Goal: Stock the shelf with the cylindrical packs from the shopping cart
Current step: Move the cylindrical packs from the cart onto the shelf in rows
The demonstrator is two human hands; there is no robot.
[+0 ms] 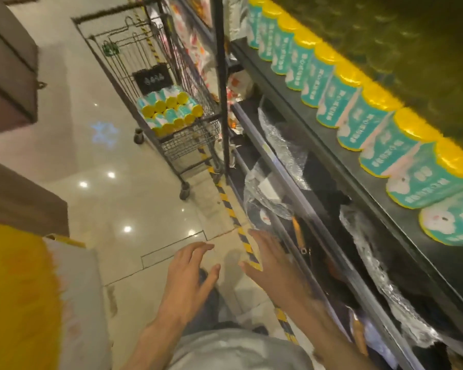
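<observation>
Teal cylindrical packs with yellow lids (329, 84) stand in a long row along the dark shelf (299, 108) at the right. More of the same packs (169, 110) lie stacked in the black wire shopping cart (187, 145) farther down the aisle. My left hand (187, 279) and my right hand (273, 268) hang in front of me over the floor, fingers spread, both holding nothing. The right hand is close to the lower shelf edge.
Lower shelves (318, 209) hold plastic-wrapped dark goods. A yellow-black striped tape line (233, 212) runs along the shelf base. Brown boxes (8, 76) and a yellow-white object (38, 303) stand at the left. Glossy tiled floor (123, 182) lies between me and the cart.
</observation>
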